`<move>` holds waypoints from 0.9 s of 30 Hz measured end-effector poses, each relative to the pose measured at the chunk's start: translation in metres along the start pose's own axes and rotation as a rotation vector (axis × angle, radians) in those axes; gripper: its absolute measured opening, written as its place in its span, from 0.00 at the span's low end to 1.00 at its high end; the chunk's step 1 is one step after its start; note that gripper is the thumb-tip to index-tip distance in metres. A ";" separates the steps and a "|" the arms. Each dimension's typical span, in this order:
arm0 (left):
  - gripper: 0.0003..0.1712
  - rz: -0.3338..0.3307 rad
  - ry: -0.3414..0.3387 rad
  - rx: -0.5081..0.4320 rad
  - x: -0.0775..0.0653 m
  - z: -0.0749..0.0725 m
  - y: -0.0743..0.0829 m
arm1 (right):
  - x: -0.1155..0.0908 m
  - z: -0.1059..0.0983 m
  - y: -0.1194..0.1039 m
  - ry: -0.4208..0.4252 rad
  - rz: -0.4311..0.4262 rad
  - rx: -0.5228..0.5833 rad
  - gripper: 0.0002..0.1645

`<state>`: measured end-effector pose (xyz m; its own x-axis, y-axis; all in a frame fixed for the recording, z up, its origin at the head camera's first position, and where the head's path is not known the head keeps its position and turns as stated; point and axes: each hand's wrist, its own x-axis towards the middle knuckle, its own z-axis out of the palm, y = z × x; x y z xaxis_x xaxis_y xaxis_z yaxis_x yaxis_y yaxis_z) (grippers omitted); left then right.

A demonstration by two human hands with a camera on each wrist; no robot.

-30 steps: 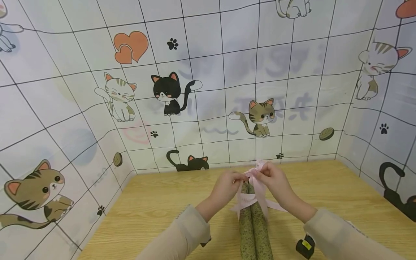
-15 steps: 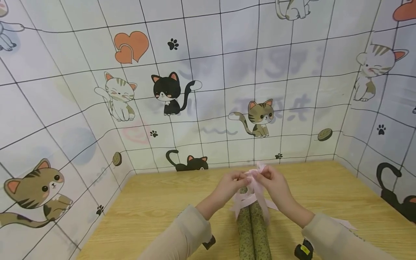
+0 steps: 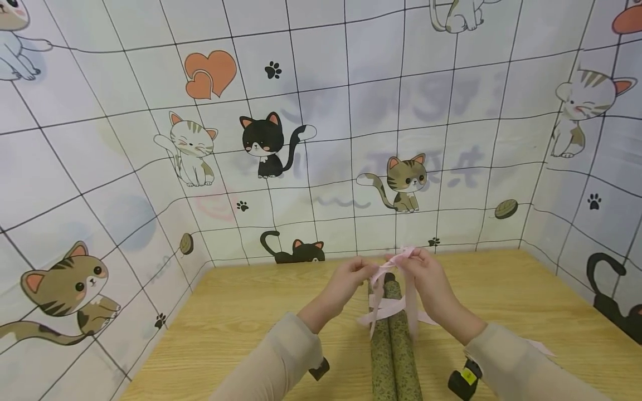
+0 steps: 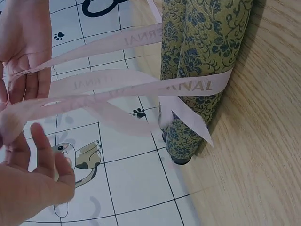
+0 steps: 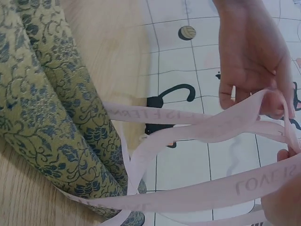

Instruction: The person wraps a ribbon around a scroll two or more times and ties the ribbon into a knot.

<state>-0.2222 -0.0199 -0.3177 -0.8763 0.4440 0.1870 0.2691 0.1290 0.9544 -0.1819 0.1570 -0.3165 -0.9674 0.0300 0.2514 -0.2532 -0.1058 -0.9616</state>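
Note:
Two long rolls (image 3: 383, 356) in green-gold brocade with blue flowers lie side by side, with a pink printed ribbon (image 4: 188, 87) wrapped round them near the far end. Both hands are above that end, a little apart. My left hand (image 3: 346, 285) pinches one part of the ribbon between thumb and fingers. On the other side, my right hand (image 3: 430, 281) pinches a raised part. A twisted stretch of ribbon (image 3: 393, 264) runs between them, and loose tails hang down. The right wrist view shows a wide ribbon loop (image 5: 225, 127) reaching from the rolls to the fingers.
The rolls rest on a wood-grain table (image 3: 251, 328). Behind it hangs a white gridded sheet (image 3: 321, 111) printed with cats. A small black object (image 3: 319, 368) shows by the left sleeve, and a black one with a yellow label (image 3: 463, 380) by the right.
My hands have drawn slightly apart, pulling the ribbon between them into a longer twisted stretch. The dark end of one roll has come into sight below it.

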 end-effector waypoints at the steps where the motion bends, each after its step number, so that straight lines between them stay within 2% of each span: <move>1: 0.15 0.000 -0.015 -0.010 0.000 0.000 0.000 | 0.000 -0.001 0.000 -0.020 -0.004 0.019 0.15; 7: 0.14 0.001 -0.053 0.012 0.002 -0.003 0.002 | 0.002 -0.004 -0.007 -0.078 -0.013 0.040 0.20; 13: 0.13 -0.014 -0.049 0.051 0.002 -0.005 0.007 | 0.005 -0.006 -0.015 -0.057 -0.012 0.054 0.15; 21: 0.13 0.000 -0.137 -0.056 0.004 -0.017 0.010 | 0.007 -0.015 -0.021 -0.014 0.004 0.130 0.10; 27: 0.14 -0.077 -0.171 -0.082 0.003 -0.025 0.013 | 0.005 -0.019 -0.025 -0.004 0.012 0.193 0.08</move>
<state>-0.2316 -0.0387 -0.2990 -0.8108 0.5802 0.0769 0.1638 0.0988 0.9815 -0.1806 0.1788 -0.2937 -0.9704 0.0235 0.2405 -0.2366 -0.2945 -0.9259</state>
